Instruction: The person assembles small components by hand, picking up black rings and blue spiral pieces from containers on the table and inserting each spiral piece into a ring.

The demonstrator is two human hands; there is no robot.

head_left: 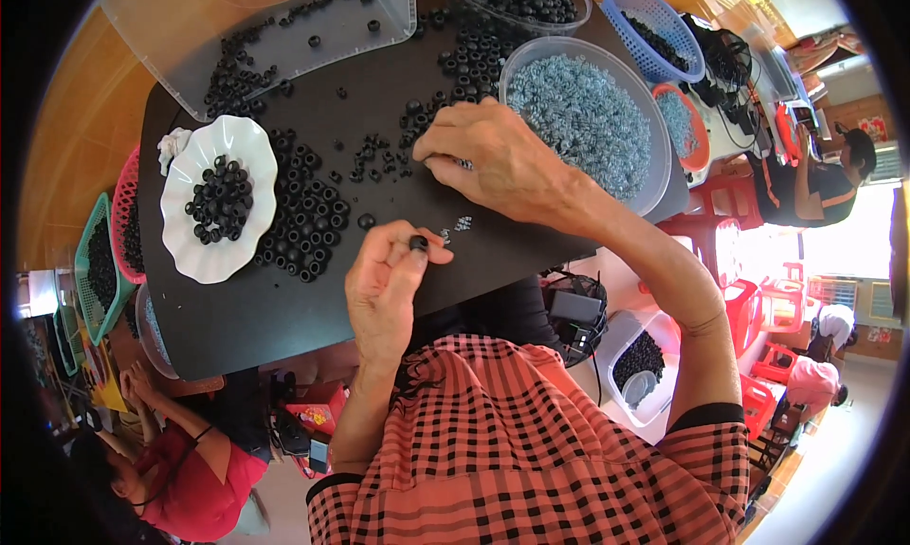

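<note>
My left hand point(379, 284) pinches a small round black plastic part point(418, 244) upright between thumb and fingertip above the table's near edge. Beyond it, my right hand point(493, 152) reaches down with bent fingers, its fingertips beside loose small black pieces point(374, 158). Whether they grip a piece is hidden. A few clear pieces point(463, 224) lie on the dark table point(237, 322) close to the left hand. Left of that hand spread many black ring-shaped parts point(308, 227), and a white scalloped plate point(204, 265) carries a heap of black parts point(220, 199).
A round tub point(661, 171) full of clear bluish pieces stands by my right forearm. Behind are a clear bin point(332, 47) and a blue basket point(697, 66). Green point(90, 303) and pink point(123, 199) baskets flank the table's left. A person in red point(204, 469) sits lower left.
</note>
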